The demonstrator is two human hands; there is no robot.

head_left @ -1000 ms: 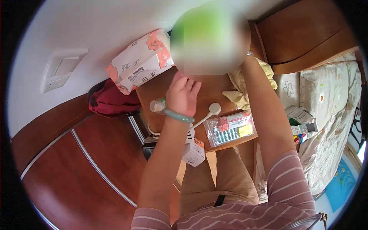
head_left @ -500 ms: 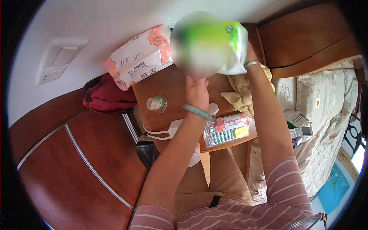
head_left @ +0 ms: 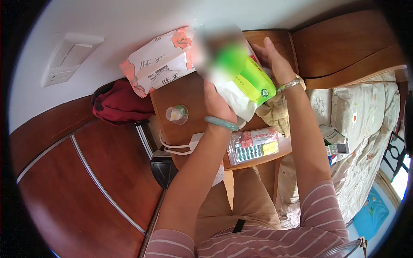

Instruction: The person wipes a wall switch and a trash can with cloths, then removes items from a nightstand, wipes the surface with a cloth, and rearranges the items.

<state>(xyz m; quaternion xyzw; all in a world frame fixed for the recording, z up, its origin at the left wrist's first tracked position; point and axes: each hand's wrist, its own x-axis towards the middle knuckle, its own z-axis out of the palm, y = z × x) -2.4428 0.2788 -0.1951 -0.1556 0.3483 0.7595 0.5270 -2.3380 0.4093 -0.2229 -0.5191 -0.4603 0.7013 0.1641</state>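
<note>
A soft green-and-white pack, looking like a tissue pack (head_left: 257, 84), lies tilted between my hands over the wooden bedside table (head_left: 195, 96). My left hand (head_left: 219, 103), with a jade bangle at the wrist, is against the pack's left side. A blurred patch hides its fingers and the pack's upper left part, so its grip cannot be made out. To the right of the pack, my right hand (head_left: 278, 64) is open with fingers stretched out, close beside the pack. A pale yellow cloth (head_left: 277, 114) lies beneath, partly covered.
A white-and-coral tissue package (head_left: 159, 60) leans at the wall. On the table are a small clear cup (head_left: 177, 115), a clear bag with capsule blisters (head_left: 254, 146) and a white cable (head_left: 176, 147). A dark red cloth (head_left: 122, 103) lies left; the bed (head_left: 361, 103) stands right.
The green-and-white pack has come down and tilted. My right hand, formerly hidden behind it, now shows with fingers stretched out. My left hand has moved slightly lower.
</note>
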